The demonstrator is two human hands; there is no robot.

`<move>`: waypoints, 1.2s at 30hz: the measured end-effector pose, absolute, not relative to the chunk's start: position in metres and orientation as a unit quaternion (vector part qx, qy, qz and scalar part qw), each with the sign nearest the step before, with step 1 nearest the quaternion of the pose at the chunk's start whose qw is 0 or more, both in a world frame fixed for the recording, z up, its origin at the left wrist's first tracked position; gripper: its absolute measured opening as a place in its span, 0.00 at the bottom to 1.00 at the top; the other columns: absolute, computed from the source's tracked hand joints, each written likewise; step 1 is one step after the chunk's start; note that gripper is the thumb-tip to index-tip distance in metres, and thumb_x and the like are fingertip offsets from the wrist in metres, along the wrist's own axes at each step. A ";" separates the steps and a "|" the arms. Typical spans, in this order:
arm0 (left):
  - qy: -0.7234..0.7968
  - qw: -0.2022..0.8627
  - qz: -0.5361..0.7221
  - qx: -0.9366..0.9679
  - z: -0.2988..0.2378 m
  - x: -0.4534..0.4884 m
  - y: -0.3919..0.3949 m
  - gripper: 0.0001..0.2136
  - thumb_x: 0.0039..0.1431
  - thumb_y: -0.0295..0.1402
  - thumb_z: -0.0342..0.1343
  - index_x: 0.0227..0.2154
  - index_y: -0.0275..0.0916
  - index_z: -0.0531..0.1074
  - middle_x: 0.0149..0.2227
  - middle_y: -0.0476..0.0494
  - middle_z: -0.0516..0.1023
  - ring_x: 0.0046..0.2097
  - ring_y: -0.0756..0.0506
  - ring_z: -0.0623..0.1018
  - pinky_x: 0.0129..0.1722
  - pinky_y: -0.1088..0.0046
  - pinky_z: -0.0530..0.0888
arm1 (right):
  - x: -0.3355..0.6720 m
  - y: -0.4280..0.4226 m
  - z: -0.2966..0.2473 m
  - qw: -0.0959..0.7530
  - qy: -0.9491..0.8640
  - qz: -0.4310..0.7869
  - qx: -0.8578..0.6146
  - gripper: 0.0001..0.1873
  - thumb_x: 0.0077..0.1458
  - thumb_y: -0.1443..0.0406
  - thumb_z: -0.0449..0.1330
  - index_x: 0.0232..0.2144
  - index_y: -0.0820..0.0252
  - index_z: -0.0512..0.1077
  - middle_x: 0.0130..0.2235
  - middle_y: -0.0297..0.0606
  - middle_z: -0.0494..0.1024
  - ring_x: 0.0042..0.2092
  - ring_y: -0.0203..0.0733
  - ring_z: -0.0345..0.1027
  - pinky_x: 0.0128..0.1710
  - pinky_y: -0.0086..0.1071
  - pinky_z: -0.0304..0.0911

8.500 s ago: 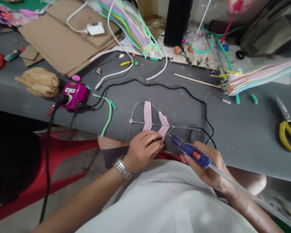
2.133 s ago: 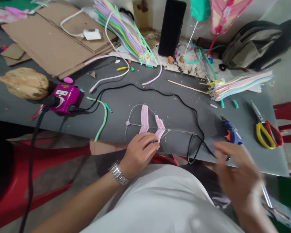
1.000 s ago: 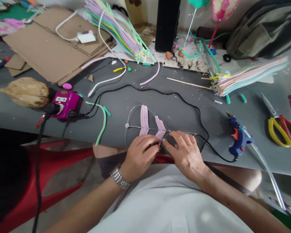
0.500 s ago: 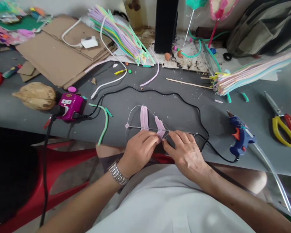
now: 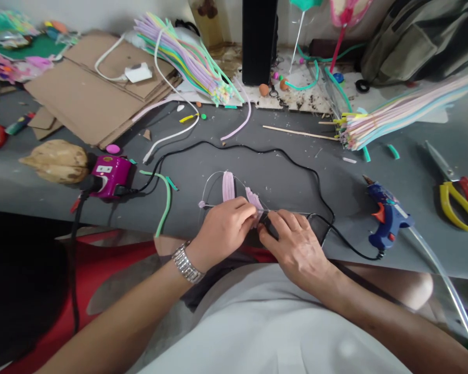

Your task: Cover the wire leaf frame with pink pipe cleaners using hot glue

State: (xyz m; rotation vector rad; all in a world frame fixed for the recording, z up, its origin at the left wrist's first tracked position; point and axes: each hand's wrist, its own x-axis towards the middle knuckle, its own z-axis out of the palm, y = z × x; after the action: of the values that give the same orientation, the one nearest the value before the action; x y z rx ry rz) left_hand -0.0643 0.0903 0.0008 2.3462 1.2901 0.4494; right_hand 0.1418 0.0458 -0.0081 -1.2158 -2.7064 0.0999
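A thin wire frame [image 5: 214, 182] with rows of pink pipe cleaner strips [image 5: 228, 186] lies near the front edge of the grey table [image 5: 265, 166]. My left hand [image 5: 224, 231] is closed, its fingers pinched on the pink strips at the frame's middle wire. My right hand [image 5: 294, 246] is closed too, pressing the same spot from the right. The two hands touch at the fingertips. A blue glue gun [image 5: 386, 218] lies on the table to the right, apart from both hands.
A black cord [image 5: 281, 153] loops across the table to a purple plug adapter [image 5: 109, 175]. Bundles of pastel pipe cleaners [image 5: 191, 52] [image 5: 405, 111], cardboard sheets [image 5: 86, 93], yellow scissors [image 5: 458, 200], a brown husk [image 5: 56, 161] and a green strip [image 5: 166, 200] lie about.
The glue gun was in my right hand, then set down at the right. My right hand came back to the frame and now pinches the pink strips beside my left.
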 end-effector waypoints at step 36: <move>0.482 0.299 0.144 0.811 0.008 -0.065 0.105 0.08 0.58 0.21 0.59 0.28 0.38 0.69 0.29 0.50 0.75 0.31 0.49 0.73 0.32 0.72 0.65 | 0.144 0.039 -0.006 0.076 -0.923 -0.004 -0.378 0.20 0.65 0.71 0.53 0.56 0.67 0.73 0.55 0.59 0.73 0.57 0.59 0.64 0.50 0.48 0.65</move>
State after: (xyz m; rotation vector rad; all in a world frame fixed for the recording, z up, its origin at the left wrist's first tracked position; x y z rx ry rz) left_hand -0.0651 0.1046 0.0080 2.1529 1.2805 0.3815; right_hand 0.1436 0.0390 -0.0064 -1.1322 -2.7662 -0.0110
